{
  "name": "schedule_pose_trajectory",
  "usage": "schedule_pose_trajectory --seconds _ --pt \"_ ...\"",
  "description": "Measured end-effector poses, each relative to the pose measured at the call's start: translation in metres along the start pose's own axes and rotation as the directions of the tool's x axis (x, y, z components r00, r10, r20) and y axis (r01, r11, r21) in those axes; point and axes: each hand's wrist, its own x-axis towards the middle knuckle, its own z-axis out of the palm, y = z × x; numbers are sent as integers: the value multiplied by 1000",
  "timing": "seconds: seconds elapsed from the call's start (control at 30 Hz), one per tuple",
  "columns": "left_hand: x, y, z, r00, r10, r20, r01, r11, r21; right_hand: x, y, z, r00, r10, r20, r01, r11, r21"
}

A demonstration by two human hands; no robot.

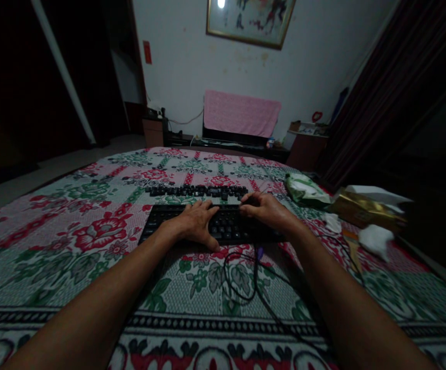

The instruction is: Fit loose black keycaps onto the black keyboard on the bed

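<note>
If a small piece slips from my fingers: I judge it would sink into the busy floral bed cover (pixel 91 231) and be hard to spot in this dim light.
Loose pieces (pixel 195 191): a row of small dark bits, which look like keycaps, lies on the cover just beyond the keyboard. The bed is soft, so a lean of my arms could roll or scatter them.
Cable (pixel 246 277): loops on the cover between my forearms, just on the near side of the keyboard. A wrist could snag it and drag the board.
Keyboard (pixel 226 226): black, flat on the bed, straight ahead, under both hands. The mattress gives, so a hard press on one end may tip it.
Left hand (pixel 195 221): palm down, fingers spread wide over the left-middle keys, thumb at the near edge. It grips nothing, only presses.
Right hand (pixel 265 208): on the right part of the board, fingers curled in narrow, tips pointing left at the far key rows. I can't tell if anything is pinched.
Gap between hands: fingertips near, not touching.
Clutter: green packet (pixel 305 189), gold box (pixel 361 209) and white tissue (pixel 375 239) lie well apart from my right hand, toward the bed's edge.
</note>
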Motion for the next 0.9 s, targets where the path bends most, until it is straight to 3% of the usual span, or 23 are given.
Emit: schedule_pose_trajectory --seconds 0.23,0.63,0.9 --pt "0 1 0 1000 6 -2 -6 1000 18 -2 -8 7 994 -93 -52 92 995 -34" --pt "-1 2 -1 1000 -9 14 9 1000 -4 -2 -7 20 992 -123 1 123 991 -58" --pt "0 1 1 1000 -9 14 9 1000 16 -2 -5 22 975 -223 23 220 931 -290"
